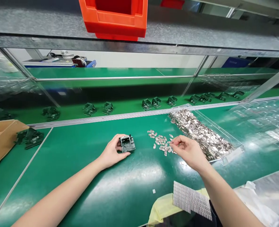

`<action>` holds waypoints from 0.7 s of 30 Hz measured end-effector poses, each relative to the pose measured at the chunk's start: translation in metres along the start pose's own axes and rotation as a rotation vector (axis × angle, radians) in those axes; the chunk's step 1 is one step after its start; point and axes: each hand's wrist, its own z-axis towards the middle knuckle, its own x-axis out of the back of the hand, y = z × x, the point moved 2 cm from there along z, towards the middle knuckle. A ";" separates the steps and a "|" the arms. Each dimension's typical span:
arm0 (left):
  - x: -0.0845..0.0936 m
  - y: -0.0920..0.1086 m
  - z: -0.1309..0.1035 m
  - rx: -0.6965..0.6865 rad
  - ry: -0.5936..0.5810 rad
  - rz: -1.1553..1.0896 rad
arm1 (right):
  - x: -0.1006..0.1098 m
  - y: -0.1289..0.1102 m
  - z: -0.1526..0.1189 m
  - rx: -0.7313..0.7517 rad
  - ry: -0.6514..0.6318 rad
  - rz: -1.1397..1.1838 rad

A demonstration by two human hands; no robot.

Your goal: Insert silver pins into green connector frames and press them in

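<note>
A dark green, box-shaped part with an open hollow (127,143) is gripped between the thumb and fingers of my left hand (113,151), just above the green bench. To its right, small silvery metal pieces (161,140) lie scattered on the bench. My right hand (185,149) is at the right edge of these pieces, thumb and index finger pinched together; what sits between the fingertips is too small to make out. Behind my right hand stands a long clear tray (236,150), filled with many more of the silvery pieces.
Several similar green parts (107,107) stand in a row beyond the metal rail (101,119). A cardboard box (2,145) is at the left, next to more green parts (32,138). A ribbed silver sheet (191,198) lies near the front edge. An orange bin (115,20) sits on the overhead shelf.
</note>
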 end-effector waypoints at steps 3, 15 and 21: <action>-0.043 0.016 -0.007 0.075 -0.019 -0.372 | -0.001 -0.013 -0.052 -0.122 0.139 0.527; -0.153 0.069 -0.053 0.097 -0.270 -0.679 | -0.016 -0.036 -0.154 -0.180 0.383 0.524; -0.150 0.067 -0.062 0.043 -0.343 -0.571 | -0.026 -0.038 -0.159 -0.181 0.435 0.417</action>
